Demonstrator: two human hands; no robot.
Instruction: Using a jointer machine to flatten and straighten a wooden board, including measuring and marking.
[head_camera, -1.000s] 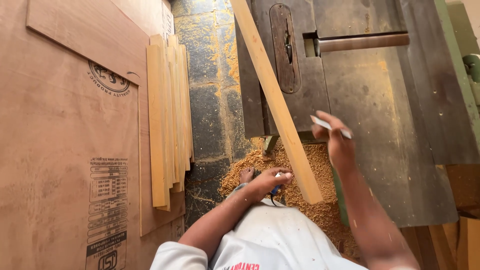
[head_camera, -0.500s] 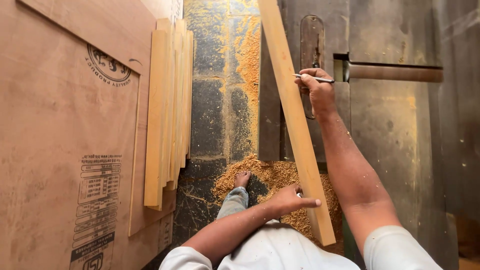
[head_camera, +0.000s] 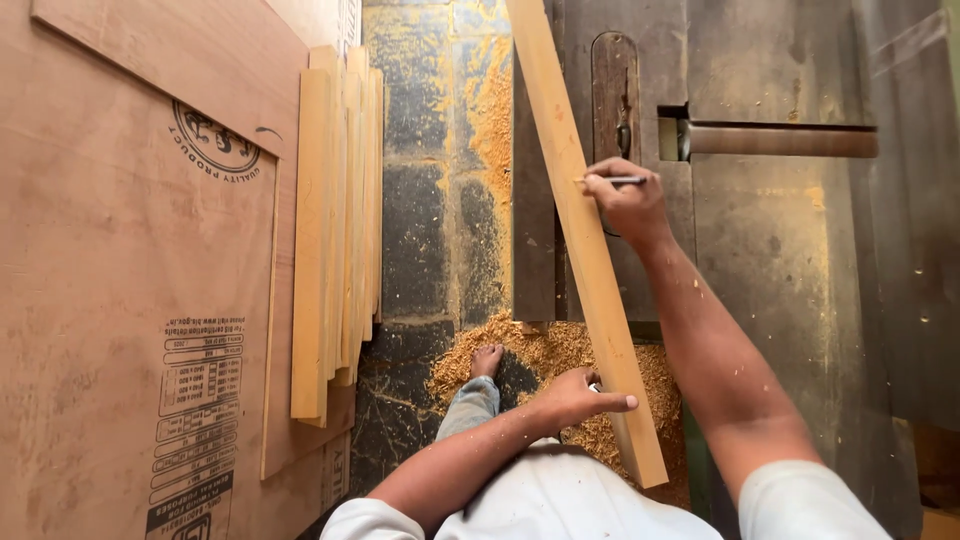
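This is a woodworking workshop. On the right stands a worn metal table saw (head_camera: 790, 260) with a blade slot in its top, and sawdust (head_camera: 560, 365) lies heaped on the dark tiled floor (head_camera: 440, 230) just beside it. On the left, large plywood sheets (head_camera: 130, 270) lean with a stack of cut wooden slats (head_camera: 335, 230) against them. A long timber batten (head_camera: 590, 260) runs across the saw's edge.

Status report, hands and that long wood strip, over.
Left hand steadies the wood strip near its lower end. Right hand holds pen on the strip. Nothing obstructing.
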